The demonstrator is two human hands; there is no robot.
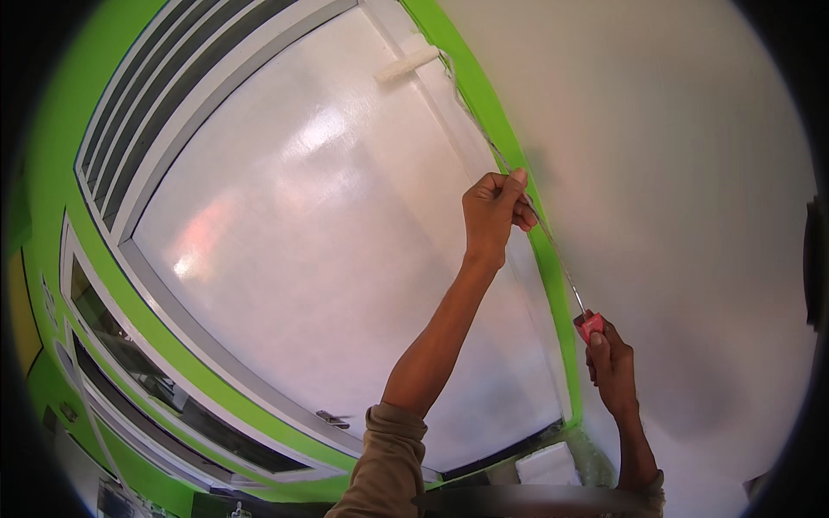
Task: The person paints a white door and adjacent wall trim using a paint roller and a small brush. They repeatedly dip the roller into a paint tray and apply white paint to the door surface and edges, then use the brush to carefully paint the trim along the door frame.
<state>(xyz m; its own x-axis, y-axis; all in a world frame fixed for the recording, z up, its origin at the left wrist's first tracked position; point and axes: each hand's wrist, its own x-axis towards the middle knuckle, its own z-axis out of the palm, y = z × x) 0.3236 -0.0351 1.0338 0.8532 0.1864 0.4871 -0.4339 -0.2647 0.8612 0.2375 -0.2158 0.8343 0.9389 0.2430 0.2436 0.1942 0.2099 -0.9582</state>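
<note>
A paint roller with a white cover [407, 65] lies across the right edge of a glossy white door [311, 246] and its white frame, high in the view. I cannot tell whether the cover presses on the surface. From it a bent metal rod [480, 128] runs down to the right. My left hand [493, 206] grips that rod about halfway along, fingers curled and thumb on top. Lower right, my right hand [610, 368] is closed around the roller's red handle [590, 327], which it partly hides.
A bright green wall strip [547, 265] separates the door frame from a pale wall [660, 194]. White slats [175, 78] sit above the door, windows [142, 349] to the left. A door handle [333, 419] sticks out; a white block [549, 463] lies below.
</note>
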